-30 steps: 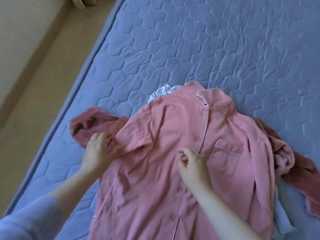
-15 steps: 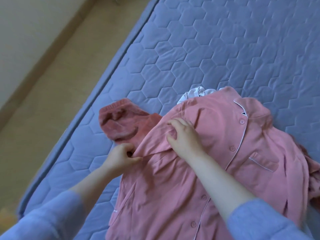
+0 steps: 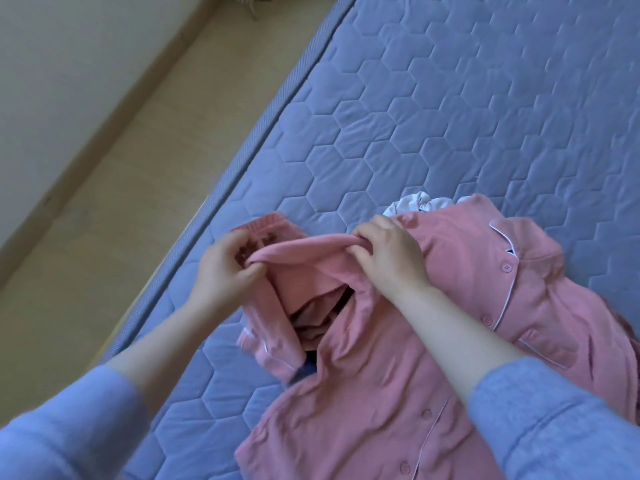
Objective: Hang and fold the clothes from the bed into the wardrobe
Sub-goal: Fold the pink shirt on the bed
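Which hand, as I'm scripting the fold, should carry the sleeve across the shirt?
Likely left: the left hand pinches the sleeve toward its cuff, while the right hand holds it at the shoulder of the pink shirt, a natural pivot.

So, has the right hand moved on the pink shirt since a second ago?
Yes. The right hand left the button line beside the chest pocket and went toward the mattress edge, gripping the sleeve.

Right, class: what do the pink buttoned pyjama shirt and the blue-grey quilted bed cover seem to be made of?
Pink buttoned pyjama shirt: soft matte cloth, likely cotton; it drapes limply and creases, edged with white piping. Blue-grey quilted bed cover: padded matte textile, fibre unclear; stitched hexagons puff slightly.
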`<state>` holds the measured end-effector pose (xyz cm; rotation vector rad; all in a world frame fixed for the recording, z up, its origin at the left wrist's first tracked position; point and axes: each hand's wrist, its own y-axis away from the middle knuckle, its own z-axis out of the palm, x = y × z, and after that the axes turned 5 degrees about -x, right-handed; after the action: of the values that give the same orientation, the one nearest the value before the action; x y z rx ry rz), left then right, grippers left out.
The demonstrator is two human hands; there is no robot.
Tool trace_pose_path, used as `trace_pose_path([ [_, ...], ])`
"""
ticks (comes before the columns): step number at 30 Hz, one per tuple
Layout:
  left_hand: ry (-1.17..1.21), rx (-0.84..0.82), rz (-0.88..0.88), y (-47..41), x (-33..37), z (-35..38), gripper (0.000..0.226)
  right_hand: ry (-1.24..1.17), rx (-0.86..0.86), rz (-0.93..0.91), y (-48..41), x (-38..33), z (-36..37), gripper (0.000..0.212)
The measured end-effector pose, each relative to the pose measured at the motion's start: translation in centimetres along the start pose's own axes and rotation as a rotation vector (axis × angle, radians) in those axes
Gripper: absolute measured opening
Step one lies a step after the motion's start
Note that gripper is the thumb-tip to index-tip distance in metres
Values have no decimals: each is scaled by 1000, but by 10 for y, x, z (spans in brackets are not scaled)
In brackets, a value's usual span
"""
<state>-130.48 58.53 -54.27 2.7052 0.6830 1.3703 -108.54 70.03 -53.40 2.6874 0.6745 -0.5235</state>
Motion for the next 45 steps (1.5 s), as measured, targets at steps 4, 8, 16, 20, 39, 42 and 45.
trace_pose_path([
  [4,-118,109,95,-30,14,-22,18,-77,111,3,-25,-24,-7,12],
  [8,-191,77,144,-42,9,-31,15,-119,27,61,-47,-35,4,12],
  [16,-245,-46,52,-30,-18,-4,30,-115,-236,161,-49,-17,30,31],
  [20,-262,69,237,3,-23,8,22,-160,11,64,-21,-12,29,20],
  [39,-323,-405,-88,129,-56,131,20,49,-128,308,48,-11,60,25],
  [42,-351,-384,-169,123,-64,135,16,-18,-88,274,52,-6,57,32],
  [45,-357,-383,-197,120,-69,137,17,-87,-66,239,58,-2,50,36],
])
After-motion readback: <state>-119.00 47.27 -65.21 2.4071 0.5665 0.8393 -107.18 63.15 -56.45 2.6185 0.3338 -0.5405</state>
